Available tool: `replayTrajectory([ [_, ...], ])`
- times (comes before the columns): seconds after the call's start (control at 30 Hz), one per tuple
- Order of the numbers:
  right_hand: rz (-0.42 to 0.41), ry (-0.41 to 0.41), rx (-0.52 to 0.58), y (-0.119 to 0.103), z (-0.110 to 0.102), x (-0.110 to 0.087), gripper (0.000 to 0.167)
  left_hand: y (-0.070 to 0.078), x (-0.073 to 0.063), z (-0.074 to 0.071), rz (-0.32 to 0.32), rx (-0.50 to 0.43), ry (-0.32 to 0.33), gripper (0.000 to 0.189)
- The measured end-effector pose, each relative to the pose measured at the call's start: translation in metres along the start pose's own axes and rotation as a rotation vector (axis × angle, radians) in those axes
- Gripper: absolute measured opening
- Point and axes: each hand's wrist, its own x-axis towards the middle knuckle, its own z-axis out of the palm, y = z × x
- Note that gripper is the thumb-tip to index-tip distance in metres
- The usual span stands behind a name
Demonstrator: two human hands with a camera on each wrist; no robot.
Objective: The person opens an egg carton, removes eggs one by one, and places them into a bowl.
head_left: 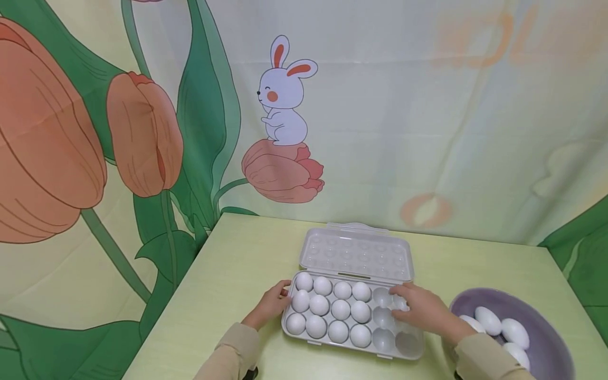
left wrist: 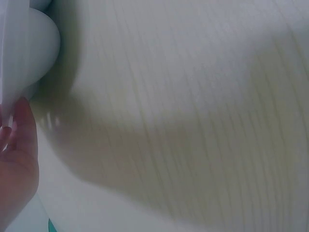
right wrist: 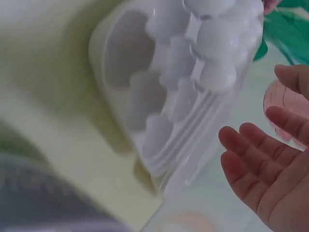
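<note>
A white plastic egg tray (head_left: 414,352) lies on the table with its clear lid (head_left: 357,254) folded back behind it. White eggs (head_left: 340,310) fill the left and middle columns of cups, while the cups at the right end hold none. My left hand (head_left: 272,305) grips the tray's left edge, thumb and fingers at the rim in the left wrist view. Over the empty right-hand cups hovers my right hand (head_left: 423,309). Its fingers are spread and hold nothing, as the right wrist view also shows.
A purple-grey bowl (head_left: 546,338) stands right of the tray, partly behind my right sleeve (head_left: 486,359), with several white eggs (head_left: 515,333) in it. The pale table (head_left: 233,253) ends at a printed cloth (head_left: 370,158) with tulips and a rabbit.
</note>
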Motion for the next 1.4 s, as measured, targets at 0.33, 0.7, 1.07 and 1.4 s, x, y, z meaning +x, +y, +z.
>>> replayTrajectory([
  [0.33,-0.145,-0.069,-0.033,-0.036,0.042,0.008,0.038,-0.001,0.001,0.0,-0.002,0.009,0.001,0.04],
  [0.7,-0.229,-0.002,-0.14,-0.048,0.073,0.01,0.031,-0.001,0.001,0.0,-0.014,0.021,-0.002,0.041],
  [1.07,-0.245,-0.061,-0.161,-0.059,0.077,0.011,0.024,-0.002,0.002,0.001,-0.015,0.013,-0.002,0.04],
  [1.4,-0.302,-0.052,-0.268,-0.061,0.079,0.01,0.035,-0.004,0.002,0.001,-0.021,-0.01,-0.007,0.04],
])
